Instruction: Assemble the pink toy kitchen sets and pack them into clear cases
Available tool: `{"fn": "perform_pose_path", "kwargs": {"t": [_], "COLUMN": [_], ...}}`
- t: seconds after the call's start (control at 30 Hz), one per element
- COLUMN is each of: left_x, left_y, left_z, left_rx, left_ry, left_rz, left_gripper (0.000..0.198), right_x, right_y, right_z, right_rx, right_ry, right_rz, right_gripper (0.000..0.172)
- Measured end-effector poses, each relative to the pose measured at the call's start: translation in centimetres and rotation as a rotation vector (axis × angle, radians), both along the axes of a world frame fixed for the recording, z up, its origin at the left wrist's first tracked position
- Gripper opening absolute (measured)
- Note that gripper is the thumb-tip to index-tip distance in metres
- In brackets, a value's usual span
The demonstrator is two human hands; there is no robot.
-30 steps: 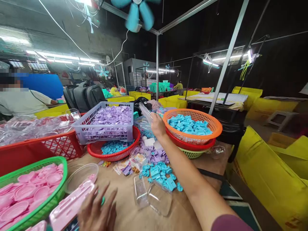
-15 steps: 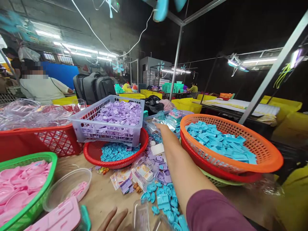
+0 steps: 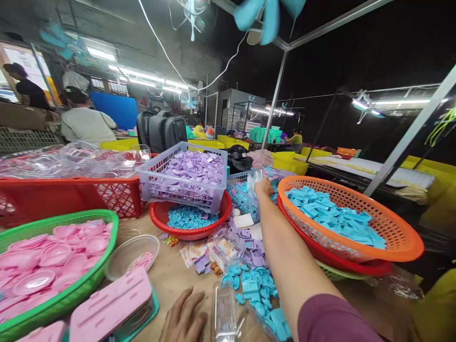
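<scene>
My right hand [image 3: 263, 187] is stretched far forward over a blue crate [image 3: 240, 203]. Its fingers are closed on a clear plastic piece [image 3: 253, 180], whose exact kind is blurred. Light blue toy parts lie in that crate. My left hand [image 3: 185, 317] rests on the brown tabletop with its fingers extended, holding nothing. Just right of it lies a clear plastic tray [image 3: 223, 311], beside a loose pile of light blue parts [image 3: 254, 287]. Purple parts [image 3: 253, 253] and small printed packets [image 3: 223, 251] lie beyond the pile.
On the left stand a green basket [image 3: 113, 244] of pink parts and a pink case [image 3: 112, 304]. A translucent crate [image 3: 181, 187] of purple pieces sits on a red basket [image 3: 190, 233]. An orange basket [image 3: 402, 244] of blue parts is at right. People work farther back.
My right hand has closed on the clear plastic piece and raised it slightly above the crate. My left hand shows more fully on the tabletop. The view has shifted left.
</scene>
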State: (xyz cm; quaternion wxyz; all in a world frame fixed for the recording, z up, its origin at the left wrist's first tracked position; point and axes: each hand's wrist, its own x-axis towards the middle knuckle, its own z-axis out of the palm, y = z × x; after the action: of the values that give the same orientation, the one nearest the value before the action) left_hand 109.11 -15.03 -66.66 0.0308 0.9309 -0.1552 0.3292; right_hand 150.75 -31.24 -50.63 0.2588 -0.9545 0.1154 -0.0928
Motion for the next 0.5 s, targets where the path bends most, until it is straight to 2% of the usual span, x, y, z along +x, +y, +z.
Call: {"fn": "perform_pose_path", "kwargs": {"t": [0.07, 0.13, 0.2, 0.27, 0.3, 0.33, 0.37, 0.4, 0.5], "left_x": [-0.4, -1.0, -1.6, -2.1, -2.3, -2.5, -2.6, -2.6, -2.7], "left_y": [-0.7, -1.5, -2.2, -2.7, -2.8, -2.8, -2.8, -2.8, -2.9], "left_z": [0.6, 1.6, 2.9, 4.1, 4.6, 5.0, 5.1, 5.2, 4.8], "left_rx": [-0.069, -0.175, -0.242, -0.251, -0.241, -0.229, -0.219, -0.209, -0.172], "left_ry": [0.033, 0.069, 0.134, 0.211, 0.243, 0.262, 0.268, 0.270, 0.286], "left_rz": [-0.004, 0.024, 0.046, 0.059, 0.060, 0.057, 0.053, 0.047, 0.032], "left_gripper": [0.022, 0.023, 0.024, 0.025, 0.025, 0.024, 0.023, 0.021, 0.018], "right_x": [-2.2, -5.4, -9.8, -15.6, -18.9, -22.3, -25.7, -29.1, -36.8], "right_y": [1.1, 2.4, 3.1, 2.5, 1.6, 0.4, -1.1, -2.6, -6.4], "right_z": [1.4, 2.9, 3.8, 3.6, 2.9, 1.8, 0.5, -1.0, -5.2], "right_rx": [0.024, 0.036, 0.044, 0.052, 0.055, 0.059, 0.048, 0.013, -0.142], "right_ry": [-0.026, -0.077, -0.102, -0.094, -0.076, -0.093, -0.112, -0.112, -0.063], "right_rz": [-0.004, 0.103, 0.311, 0.639, 0.823, 1.061, 1.221, 1.284, 1.217], "right_gripper": [0.059, 0.069, 0.062, 0.046, 0.038, 0.038, 0.046, 0.056, 0.085]}}
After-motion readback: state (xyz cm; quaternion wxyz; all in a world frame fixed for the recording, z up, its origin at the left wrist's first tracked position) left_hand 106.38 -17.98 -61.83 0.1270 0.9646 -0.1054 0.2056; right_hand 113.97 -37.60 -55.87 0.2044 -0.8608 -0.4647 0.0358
